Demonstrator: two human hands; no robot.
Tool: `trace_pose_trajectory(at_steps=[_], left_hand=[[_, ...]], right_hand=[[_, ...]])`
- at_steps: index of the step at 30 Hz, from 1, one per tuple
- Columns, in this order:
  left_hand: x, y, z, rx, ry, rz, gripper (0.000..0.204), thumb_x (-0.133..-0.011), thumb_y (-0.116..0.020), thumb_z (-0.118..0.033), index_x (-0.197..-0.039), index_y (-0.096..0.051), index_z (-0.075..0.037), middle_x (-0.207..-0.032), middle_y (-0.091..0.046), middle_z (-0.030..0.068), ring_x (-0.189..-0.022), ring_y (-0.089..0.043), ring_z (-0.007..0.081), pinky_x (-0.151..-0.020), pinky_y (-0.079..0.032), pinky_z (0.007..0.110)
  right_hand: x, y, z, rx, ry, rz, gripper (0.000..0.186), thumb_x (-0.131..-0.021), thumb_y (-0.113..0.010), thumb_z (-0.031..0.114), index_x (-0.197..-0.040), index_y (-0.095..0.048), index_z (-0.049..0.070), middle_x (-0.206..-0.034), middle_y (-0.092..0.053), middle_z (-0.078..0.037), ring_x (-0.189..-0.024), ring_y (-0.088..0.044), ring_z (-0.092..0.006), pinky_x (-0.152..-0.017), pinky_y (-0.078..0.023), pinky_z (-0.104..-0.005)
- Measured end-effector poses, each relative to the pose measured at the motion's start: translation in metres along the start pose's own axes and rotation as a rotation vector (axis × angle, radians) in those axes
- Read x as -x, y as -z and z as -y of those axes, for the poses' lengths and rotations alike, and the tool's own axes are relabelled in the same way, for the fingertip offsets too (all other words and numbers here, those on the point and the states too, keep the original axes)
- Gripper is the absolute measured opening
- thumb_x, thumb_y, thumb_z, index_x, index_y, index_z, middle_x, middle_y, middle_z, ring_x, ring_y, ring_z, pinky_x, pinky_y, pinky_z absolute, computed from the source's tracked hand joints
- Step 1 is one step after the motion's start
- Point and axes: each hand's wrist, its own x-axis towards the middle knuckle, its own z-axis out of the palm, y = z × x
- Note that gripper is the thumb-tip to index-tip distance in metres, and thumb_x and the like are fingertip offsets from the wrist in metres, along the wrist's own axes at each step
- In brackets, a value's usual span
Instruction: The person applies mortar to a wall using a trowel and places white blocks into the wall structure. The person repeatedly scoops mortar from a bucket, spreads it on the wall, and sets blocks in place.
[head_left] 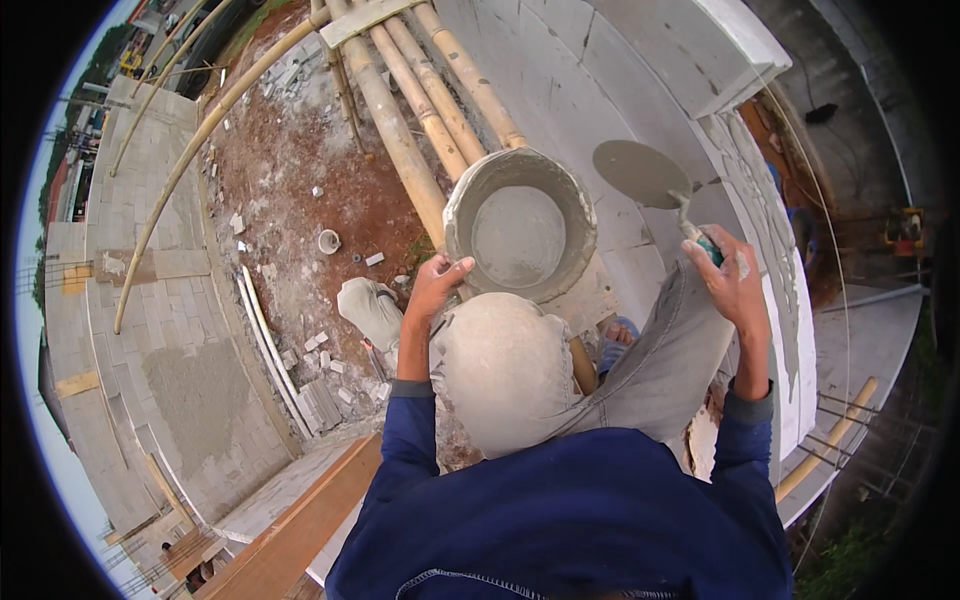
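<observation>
A grey, mortar-caked bucket (518, 232) with wet mix in it sits at the centre beside bamboo poles, in front of my knees. My left hand (440, 280) is closed on its lower left rim. In my right hand (722, 265) is the teal handle of a trowel (640, 173), whose broad blade carries grey mortar, to the right of the bucket. Right of that hand, the white block wall (750, 200) has grey mortar along its edge. My legs in grey trousers are bent below the bucket.
Bamboo poles (420, 110) run away from the bucket. Below at left are rubble, white pipes (268, 350), a small pail (329, 240) and another block wall (180, 380). A wooden plank (290, 520) lies lower left. Rebar and a bamboo pole (820, 450) are at lower right.
</observation>
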Motion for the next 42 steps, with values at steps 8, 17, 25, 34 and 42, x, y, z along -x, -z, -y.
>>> trace_pose_trajectory(at_steps=[8,17,25,34,42], left_hand=[[-0.008,-0.011,-0.02,-0.249,-0.012,0.046,0.053,-0.091,-0.084,-0.051,-0.106,-0.071,-0.002,-0.094,-0.067,0.0003,-0.084,-0.06,0.0101,-0.076,-0.049,0.027],[-0.005,-0.01,-0.002,-0.144,-0.074,-0.048,0.051,-0.088,-0.087,-0.052,-0.091,-0.067,-0.005,-0.083,-0.058,-0.002,-0.076,-0.05,0.0096,-0.068,-0.042,0.029],[0.001,-0.015,-0.011,0.048,-0.012,-0.008,0.04,-0.095,-0.083,-0.043,-0.098,-0.065,-0.007,-0.084,-0.058,-0.0045,-0.075,-0.05,0.0064,-0.071,-0.043,0.026],[-0.003,0.002,-0.007,0.232,0.07,0.138,0.038,-0.102,-0.076,-0.024,-0.127,-0.06,0.001,-0.113,-0.074,0.0121,-0.094,-0.073,0.0218,-0.082,-0.06,0.038],[0.019,-0.015,-0.019,0.062,0.017,-0.016,0.039,-0.102,-0.077,-0.027,-0.125,-0.063,0.001,-0.106,-0.074,0.0091,-0.087,-0.071,0.0172,-0.076,-0.058,0.034]], right_hand=[[-0.062,-0.219,0.025,0.406,0.35,0.497,0.027,-0.09,-0.071,0.031,-0.092,-0.075,0.005,-0.095,-0.077,-0.021,-0.087,-0.075,-0.0415,-0.082,-0.06,-0.0533],[-0.05,-0.17,0.027,0.019,-0.085,0.759,0.071,-0.098,-0.063,0.058,-0.119,-0.073,-0.008,-0.12,-0.069,-0.035,-0.119,-0.066,-0.0468,-0.103,-0.052,-0.0508],[-0.013,-0.137,0.017,-0.213,-0.287,0.644,0.076,-0.095,-0.066,0.063,-0.116,-0.073,-0.009,-0.122,-0.068,-0.033,-0.115,-0.068,-0.041,-0.096,-0.053,-0.047],[-0.003,-0.03,0.022,-0.541,-0.349,0.513,0.077,-0.091,-0.073,0.063,-0.121,-0.073,-0.008,-0.117,-0.063,-0.021,-0.092,-0.068,-0.0288,-0.076,-0.055,-0.0418],[0.084,0.06,-0.059,-0.772,-0.589,0.05,0.053,-0.092,-0.08,0.054,-0.099,-0.074,0.002,-0.084,-0.054,-0.002,-0.072,-0.051,-0.0094,-0.056,-0.039,-0.0295]])
